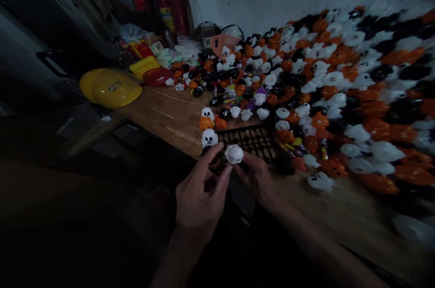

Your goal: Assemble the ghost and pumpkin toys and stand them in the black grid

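Note:
Between my two hands, near the table's front edge, is a small white plastic piece (234, 154). My left hand (203, 188) has its thumb and fingers curled around the left side of the piece. From the right, the fingers of my right hand (256, 177) close on the same piece; some fingertips are hidden behind it. Just beyond my left hand stands a white skull figure (209, 137), and behind that another white skull (207, 114) sits beside orange pieces (220, 122). A dark gridded tray (253, 140) lies behind my hands.
A large heap of white, orange and black figures (333, 79) covers the table's right and back. One white ghost piece (320, 182) lies near the front right. A yellow visor (112, 88) rests at the left end of the wooden table (163, 113). A fire extinguisher (172, 9) stands behind.

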### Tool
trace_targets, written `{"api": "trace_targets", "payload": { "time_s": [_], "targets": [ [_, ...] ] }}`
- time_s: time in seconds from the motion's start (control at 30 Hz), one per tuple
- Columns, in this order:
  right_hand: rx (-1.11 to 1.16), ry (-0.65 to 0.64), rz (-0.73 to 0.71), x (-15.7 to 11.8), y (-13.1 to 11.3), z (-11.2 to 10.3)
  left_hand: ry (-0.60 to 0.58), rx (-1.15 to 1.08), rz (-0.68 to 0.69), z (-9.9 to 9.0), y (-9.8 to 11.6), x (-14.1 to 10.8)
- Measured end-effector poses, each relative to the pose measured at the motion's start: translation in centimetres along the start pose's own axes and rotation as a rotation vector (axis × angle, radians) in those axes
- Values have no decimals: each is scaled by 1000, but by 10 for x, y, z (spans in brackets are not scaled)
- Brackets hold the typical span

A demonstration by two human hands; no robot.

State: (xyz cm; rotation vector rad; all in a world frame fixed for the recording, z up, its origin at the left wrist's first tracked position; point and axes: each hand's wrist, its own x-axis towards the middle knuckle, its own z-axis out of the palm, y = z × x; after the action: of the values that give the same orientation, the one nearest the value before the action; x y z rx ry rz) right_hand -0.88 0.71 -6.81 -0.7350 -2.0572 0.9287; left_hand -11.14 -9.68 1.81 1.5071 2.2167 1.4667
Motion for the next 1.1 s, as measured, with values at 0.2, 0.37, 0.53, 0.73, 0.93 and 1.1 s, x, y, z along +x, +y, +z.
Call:
{"api": "trace_targets", "payload": {
  "time_s": [0.2,0.37,0.53,0.73,0.93,1.1],
  "targets": [
    [-24,-6,-23,-1,1,0,-40,159,387,-33,-1,30],
    [-21,7,-32,-2,0,3,-454,343,486,-16,-13,51],
    [-81,-13,-41,-4,3,6,-554,399,534,-6,-26,63],
    [-92,-23,-80,-4,4,6,-617,399,584,-7,-30,77],
    [-112,-40,-46,-1,2,6,-583,374,674,1,-33,83],
    [-170,-143,-13,2,-5,2,-458,306,700,2,-44,83]
  ]
}}
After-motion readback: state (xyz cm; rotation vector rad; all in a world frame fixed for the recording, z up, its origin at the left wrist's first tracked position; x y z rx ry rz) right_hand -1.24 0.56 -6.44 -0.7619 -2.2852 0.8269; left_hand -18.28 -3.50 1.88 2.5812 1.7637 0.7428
